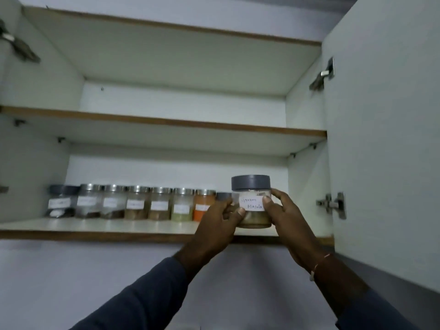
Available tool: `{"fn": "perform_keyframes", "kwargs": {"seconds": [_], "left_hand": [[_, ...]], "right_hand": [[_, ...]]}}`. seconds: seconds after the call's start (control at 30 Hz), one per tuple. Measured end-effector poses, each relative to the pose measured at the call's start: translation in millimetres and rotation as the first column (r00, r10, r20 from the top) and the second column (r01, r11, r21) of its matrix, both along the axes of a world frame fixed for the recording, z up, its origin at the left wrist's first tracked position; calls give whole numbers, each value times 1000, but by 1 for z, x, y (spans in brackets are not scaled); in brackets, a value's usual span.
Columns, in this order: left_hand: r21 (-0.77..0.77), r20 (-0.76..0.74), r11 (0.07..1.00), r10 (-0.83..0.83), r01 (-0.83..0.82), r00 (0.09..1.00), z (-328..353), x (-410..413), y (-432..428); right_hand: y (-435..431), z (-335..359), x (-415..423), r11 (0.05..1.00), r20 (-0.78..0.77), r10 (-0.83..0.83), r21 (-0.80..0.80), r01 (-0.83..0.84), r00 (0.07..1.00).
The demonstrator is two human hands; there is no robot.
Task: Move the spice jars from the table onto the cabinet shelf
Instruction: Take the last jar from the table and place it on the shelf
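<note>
A clear spice jar (252,184) with a grey lid and a white label reading "Garam Masala" is held upright at the front right of the lowest cabinet shelf (100,226). My left hand (217,225) grips its left side and my right hand (289,219) its right side. Whether its base touches the shelf is hidden by my fingers. A row of several labelled jars (137,203) stands along the back of the same shelf, most with shiny metal lids. An orange-filled jar (202,206) is nearest my left hand. Another grey lid (223,196) peeks out behind my left fingers.
The open cabinet door (385,144) stands at the right with its hinges (333,204) beside the shelf opening. The middle shelf (166,126) and the top shelf (166,28) lie above. A white wall is below the cabinet.
</note>
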State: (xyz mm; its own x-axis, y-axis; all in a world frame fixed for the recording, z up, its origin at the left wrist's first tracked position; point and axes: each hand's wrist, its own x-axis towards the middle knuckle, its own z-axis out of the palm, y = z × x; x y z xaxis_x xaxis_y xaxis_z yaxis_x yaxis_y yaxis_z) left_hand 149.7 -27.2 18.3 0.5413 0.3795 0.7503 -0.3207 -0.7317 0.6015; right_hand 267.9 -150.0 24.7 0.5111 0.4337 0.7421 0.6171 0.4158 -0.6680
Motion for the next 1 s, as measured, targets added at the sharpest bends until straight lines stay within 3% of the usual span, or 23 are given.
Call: {"fn": "perform_keyframes", "kwargs": {"seconds": [0.27, 0.5, 0.63, 0.77, 0.87, 0.97, 1.0], "left_hand": [[231, -114, 968, 129, -100, 985, 23, 65, 37], [252, -277, 962, 178, -107, 944, 12, 101, 59], [255, -360, 959, 217, -128, 907, 27, 116, 60], [369, -412, 912, 335, -181, 848, 34, 134, 68], [530, -349, 808, 485, -257, 802, 39, 144, 82], [739, -98, 522, 708, -426, 699, 44, 148, 98], [759, -80, 480, 738, -439, 670, 45, 150, 103]], "right_hand": [[24, 13, 64, 986, 78, -103, -127, 113, 992], [39, 6, 100, 937, 255, -134, -283, 206, 958], [51, 26, 120, 885, 255, -119, -410, 219, 960], [68, 48, 135, 814, 166, -146, -540, 214, 975], [83, 58, 145, 744, 280, -188, -585, 323, 941], [96, 61, 155, 695, 427, -223, -561, 450, 877], [100, 62, 158, 677, 456, -235, -557, 481, 859]]}}
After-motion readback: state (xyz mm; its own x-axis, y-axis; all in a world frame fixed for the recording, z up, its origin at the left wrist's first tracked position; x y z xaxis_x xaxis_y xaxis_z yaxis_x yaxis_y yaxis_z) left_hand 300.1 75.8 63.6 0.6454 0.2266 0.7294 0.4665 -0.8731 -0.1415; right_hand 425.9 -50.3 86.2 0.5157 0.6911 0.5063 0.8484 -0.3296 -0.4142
